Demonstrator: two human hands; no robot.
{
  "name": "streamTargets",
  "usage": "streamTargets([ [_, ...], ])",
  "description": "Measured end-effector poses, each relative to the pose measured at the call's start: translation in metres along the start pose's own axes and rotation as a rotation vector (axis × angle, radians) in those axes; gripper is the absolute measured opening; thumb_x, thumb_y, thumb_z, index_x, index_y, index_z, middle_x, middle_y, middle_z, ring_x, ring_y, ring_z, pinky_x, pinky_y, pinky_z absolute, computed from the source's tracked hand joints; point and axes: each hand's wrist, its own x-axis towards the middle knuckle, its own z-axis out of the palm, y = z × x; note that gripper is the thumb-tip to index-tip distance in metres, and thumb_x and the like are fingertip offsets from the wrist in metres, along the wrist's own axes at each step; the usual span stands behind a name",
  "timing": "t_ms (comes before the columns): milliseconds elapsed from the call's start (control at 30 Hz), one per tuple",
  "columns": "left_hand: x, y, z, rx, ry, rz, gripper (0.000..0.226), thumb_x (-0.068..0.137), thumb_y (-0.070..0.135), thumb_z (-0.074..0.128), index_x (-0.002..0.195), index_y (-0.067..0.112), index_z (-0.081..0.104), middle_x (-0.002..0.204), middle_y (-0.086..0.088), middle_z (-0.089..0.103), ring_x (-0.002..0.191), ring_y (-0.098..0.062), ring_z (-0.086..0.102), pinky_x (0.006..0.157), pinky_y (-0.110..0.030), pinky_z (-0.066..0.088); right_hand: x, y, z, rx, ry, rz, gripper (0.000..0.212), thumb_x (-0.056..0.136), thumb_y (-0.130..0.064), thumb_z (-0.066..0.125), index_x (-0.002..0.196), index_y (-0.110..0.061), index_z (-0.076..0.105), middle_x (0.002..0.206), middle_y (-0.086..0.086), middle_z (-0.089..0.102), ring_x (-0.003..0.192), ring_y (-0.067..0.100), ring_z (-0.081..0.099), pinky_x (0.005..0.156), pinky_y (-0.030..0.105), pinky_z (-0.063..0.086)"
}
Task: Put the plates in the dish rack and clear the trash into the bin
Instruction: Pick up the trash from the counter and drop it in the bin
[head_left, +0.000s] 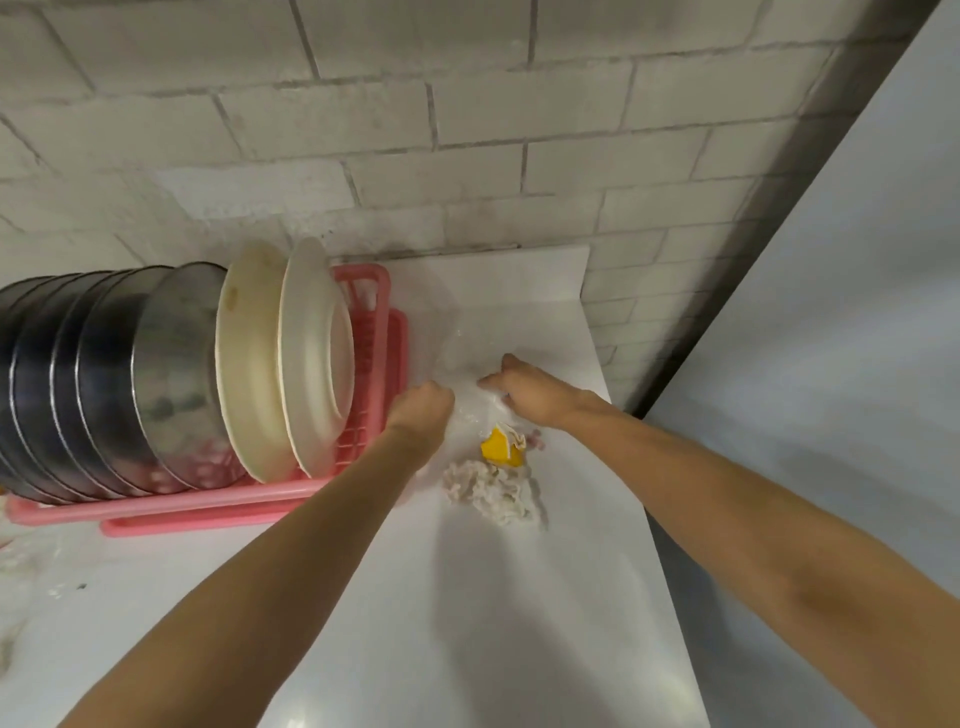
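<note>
A pink dish rack (249, 501) at the left holds several steel plates (171, 379) and two cream plates (311, 358) on edge. Just right of the rack lies a clear, see-through plate (457, 338), faint against the white counter. My left hand (423, 410) has its fingers curled at the plate's near edge and seems to grip it. My right hand (530, 389) rests on the plate's right side with fingers stretched out. Nearer to me lie a crumpled yellow-and-white wrapper (501, 447), a wad of crumpled tissue (491, 491) and a small pink scrap (536, 441).
The white counter (467, 623) ends at a brick wall (467, 130) behind and drops off along its right edge. Some clear plastic clutter (21, 571) lies at the far left. No bin is in view.
</note>
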Motion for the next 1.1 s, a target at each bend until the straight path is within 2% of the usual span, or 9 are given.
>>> streamTargets([
  [100, 0.000, 0.000, 0.000, -0.045, 0.001, -0.001, 0.032, 0.090, 0.002, 0.052, 0.117, 0.015, 0.064, 0.119, -0.012, 0.060, 0.109, -0.032, 0.062, 0.090, -0.038, 0.050, 0.005, 0.004, 0.000, -0.075, 0.034, -0.021, 0.035, 0.097, -0.008, 0.047, 0.129, -0.012, 0.060, 0.131, 0.016, 0.045, 0.121, 0.031, 0.046, 0.093, 0.031, 0.037],
  [233, 0.001, 0.001, -0.003, -0.142, 0.036, 0.002, 0.041, 0.090, -0.001, 0.048, 0.127, 0.012, 0.058, 0.127, -0.015, 0.054, 0.117, -0.035, 0.055, 0.097, -0.039, 0.044, -0.005, 0.019, 0.001, -0.105, 0.193, -0.089, 0.010, 0.092, -0.006, 0.056, 0.092, -0.011, 0.064, 0.095, 0.004, 0.043, 0.086, 0.030, 0.056, 0.075, 0.027, 0.041],
  [400, 0.002, 0.000, -0.013, -0.312, 0.106, 0.026, 0.030, 0.081, 0.001, 0.055, 0.109, 0.007, 0.065, 0.113, -0.017, 0.062, 0.106, -0.037, 0.059, 0.086, -0.038, 0.048, -0.019, 0.036, -0.006, -0.091, 0.276, -0.045, 0.006, 0.093, -0.008, 0.059, 0.091, -0.003, 0.062, 0.104, 0.008, 0.043, 0.081, 0.027, 0.055, 0.083, 0.032, 0.048],
  [500, -0.001, 0.000, -0.021, -0.437, 0.179, 0.041, 0.020, 0.079, 0.004, 0.061, 0.098, 0.005, 0.068, 0.100, -0.017, 0.067, 0.097, -0.036, 0.062, 0.073, -0.030, 0.042, -0.027, 0.037, -0.013, 0.048, 0.357, 0.026, 0.007, 0.090, -0.003, 0.061, 0.085, 0.001, 0.061, 0.101, 0.014, 0.055, 0.080, 0.027, 0.059, 0.079, 0.033, 0.049],
  [667, -0.014, 0.005, -0.030, -0.883, 0.321, -0.061, 0.011, 0.083, 0.014, 0.070, 0.092, 0.007, 0.071, 0.078, -0.004, 0.066, 0.074, -0.018, 0.060, 0.055, -0.013, 0.036, -0.044, 0.024, -0.038, 0.359, 0.500, 0.114, 0.013, 0.090, 0.003, 0.059, 0.081, -0.005, 0.055, 0.076, 0.006, 0.059, 0.066, 0.016, 0.059, 0.056, 0.008, 0.047],
  [733, -0.019, 0.009, -0.031, -1.070, 0.344, -0.098, 0.010, 0.083, 0.014, 0.071, 0.093, 0.013, 0.070, 0.080, 0.001, 0.066, 0.076, -0.016, 0.061, 0.061, -0.012, 0.042, -0.048, 0.016, -0.044, 0.399, 0.511, 0.103, 0.011, 0.092, 0.002, 0.053, 0.088, -0.008, 0.054, 0.074, 0.003, 0.059, 0.066, 0.015, 0.058, 0.059, 0.014, 0.045],
  [833, -0.028, 0.019, -0.037, -1.297, 0.374, -0.096, 0.010, 0.083, 0.011, 0.072, 0.093, 0.015, 0.072, 0.082, 0.004, 0.071, 0.078, -0.012, 0.067, 0.076, -0.030, 0.055, -0.053, 0.000, -0.045, 0.442, 0.466, 0.104, 0.023, 0.095, -0.001, 0.042, 0.107, -0.014, 0.057, 0.071, 0.003, 0.054, 0.060, 0.015, 0.049, 0.057, 0.025, 0.039],
  [967, -0.043, 0.028, -0.046, -1.430, 0.398, -0.057, 0.014, 0.085, 0.006, 0.070, 0.091, 0.019, 0.074, 0.076, 0.008, 0.071, 0.071, -0.005, 0.065, 0.071, -0.025, 0.055, -0.060, -0.029, -0.042, 0.785, 0.488, 0.139, 0.030, 0.088, 0.005, 0.040, 0.078, -0.012, 0.062, 0.072, -0.005, 0.057, 0.066, 0.006, 0.052, 0.063, 0.020, 0.038],
  [1100, -0.065, 0.030, -0.040, -1.555, 0.296, -0.083, 0.015, 0.095, 0.011, 0.059, 0.094, 0.011, 0.074, 0.074, -0.002, 0.066, 0.066, -0.011, 0.057, 0.065, -0.025, 0.047, -0.075, -0.050, -0.037, 1.002, 0.422, 0.309, 0.029, 0.091, -0.040, 0.054, 0.075, -0.016, 0.061, 0.065, -0.004, 0.050, 0.060, 0.013, 0.046, 0.059, 0.029, 0.037],
])
